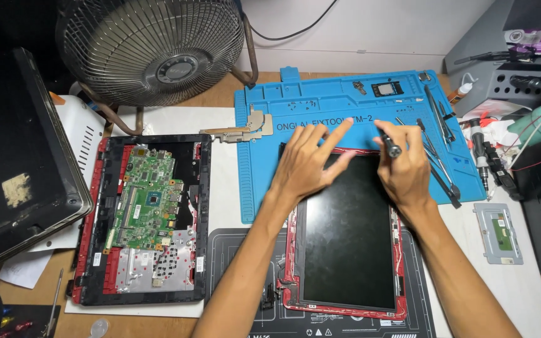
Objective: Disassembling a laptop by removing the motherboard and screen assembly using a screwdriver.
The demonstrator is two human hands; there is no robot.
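1. A dark screen panel [349, 241] in a red frame is laid flat on the worktop [220, 91], its far end resting on a blue mat [270, 188] and its near end on a black mat [233, 250].
2. The left hand [308, 164] is spread flat on the panel's far end, fingers wide, nothing gripped.
3. A small screwdriver [391, 148] is held in the closed grip of the right hand [407, 170], at the panel's far right corner.
4. An opened laptop base [145, 219] with a green circuit board [148, 197] is seen well to the left of the panel.
5. A metal hinge [245, 129] is placed at the blue mat's left edge; tweezers and picks [439, 156] are laid just right of the right hand.
6. A fan [151, 50] is stood at the back; a small touchpad part [499, 233] lies far right.
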